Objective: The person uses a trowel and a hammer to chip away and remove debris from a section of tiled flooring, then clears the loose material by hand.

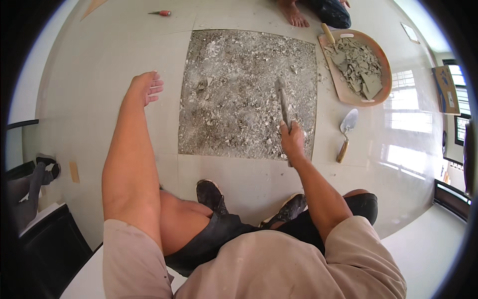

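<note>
A square patch of broken, rubbly grey mortar [229, 94] sits among pale glossy floor tiles. My right hand [294, 139] grips a long grey tool [283, 99] over the patch's right side; its far end is over the rubble. My left hand [149, 87] is held over the tile just left of the patch, fingers apart and empty. A trowel with a wooden handle [348, 122] lies right of the patch. Above it, a shallow orange container [378, 84] holds broken grey pieces and another wooden-handled tool [327, 32].
A red-handled tool [165, 13] lies at the far left of the patch. Another person's bare foot [294, 15] and dark knee are at the top. A second person's shoe [46, 162] is at the left edge. A cardboard box [445, 89] stands at the right.
</note>
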`<state>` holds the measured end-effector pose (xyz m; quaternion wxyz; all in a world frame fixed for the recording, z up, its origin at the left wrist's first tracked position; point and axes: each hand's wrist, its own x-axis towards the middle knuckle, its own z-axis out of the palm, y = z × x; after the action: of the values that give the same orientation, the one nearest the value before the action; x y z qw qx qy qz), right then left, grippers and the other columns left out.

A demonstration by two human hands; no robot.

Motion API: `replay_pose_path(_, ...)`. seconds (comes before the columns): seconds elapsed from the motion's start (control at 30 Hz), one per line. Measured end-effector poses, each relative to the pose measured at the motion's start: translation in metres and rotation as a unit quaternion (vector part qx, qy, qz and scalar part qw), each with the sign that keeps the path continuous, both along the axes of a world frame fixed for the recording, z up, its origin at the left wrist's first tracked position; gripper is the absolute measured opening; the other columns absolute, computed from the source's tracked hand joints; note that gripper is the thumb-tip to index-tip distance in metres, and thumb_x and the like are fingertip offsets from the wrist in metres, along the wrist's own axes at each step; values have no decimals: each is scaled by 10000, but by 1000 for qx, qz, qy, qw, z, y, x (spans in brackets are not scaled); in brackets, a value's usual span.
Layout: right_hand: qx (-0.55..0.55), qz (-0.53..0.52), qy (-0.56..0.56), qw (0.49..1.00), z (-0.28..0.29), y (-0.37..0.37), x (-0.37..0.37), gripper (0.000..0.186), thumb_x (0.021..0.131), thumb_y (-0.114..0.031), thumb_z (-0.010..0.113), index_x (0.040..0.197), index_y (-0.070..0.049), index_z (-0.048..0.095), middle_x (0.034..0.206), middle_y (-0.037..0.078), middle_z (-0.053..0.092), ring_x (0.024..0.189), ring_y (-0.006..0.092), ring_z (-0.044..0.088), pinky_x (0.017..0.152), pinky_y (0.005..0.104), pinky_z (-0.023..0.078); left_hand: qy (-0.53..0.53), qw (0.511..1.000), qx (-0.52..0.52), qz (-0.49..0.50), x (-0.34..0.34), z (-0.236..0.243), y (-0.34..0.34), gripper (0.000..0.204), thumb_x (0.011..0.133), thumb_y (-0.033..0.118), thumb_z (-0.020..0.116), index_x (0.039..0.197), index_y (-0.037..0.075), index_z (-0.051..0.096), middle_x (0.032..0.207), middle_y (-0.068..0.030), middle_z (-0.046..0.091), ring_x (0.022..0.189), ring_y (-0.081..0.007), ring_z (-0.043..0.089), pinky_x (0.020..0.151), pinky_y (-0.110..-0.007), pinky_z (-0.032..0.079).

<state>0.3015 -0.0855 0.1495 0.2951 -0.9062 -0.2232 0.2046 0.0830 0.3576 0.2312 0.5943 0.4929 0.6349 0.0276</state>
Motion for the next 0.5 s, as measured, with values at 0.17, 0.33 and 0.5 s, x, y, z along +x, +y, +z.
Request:
replay_pose_path(0.17, 87, -51, -19, 995, 5, -3, -39, 340, 1026, -316, 561, 967, 16, 517, 810, 315, 618, 765, 542, 579, 670, 593, 424, -49, 998, 31, 23, -20, -51, 19, 475, 1000, 396, 585, 1344, 69, 556, 1314, -124, 621, 1200, -275, 602, 1039, -512, 420)
replay_pose_path(0.33, -74, -32, -43, 996, -28, -39, -22, 357, 1037, -330, 535, 975, 21, 510, 810, 318, 632, 767, 538, 596, 674, 597, 434, -7, 999, 0, -49, 23, -78, -9, 415, 1008, 360, 575, 1294, 61, 599, 1260, -126, 665, 1168, -266, 636, 1000, -530, 449)
replay_pose_path(0.5, -5, -49, -19, 999, -2, -17, -49, 434, 1033, -389, 522, 958, 38, 532, 853, 335, 653, 831, 548, 618, 727, 595, 468, -9, 996, -22, -84, 5, -80, 0, 503, 975, 410, 614, 1354, 85, 554, 1306, -114, 617, 1203, -277, 591, 1030, -543, 406)
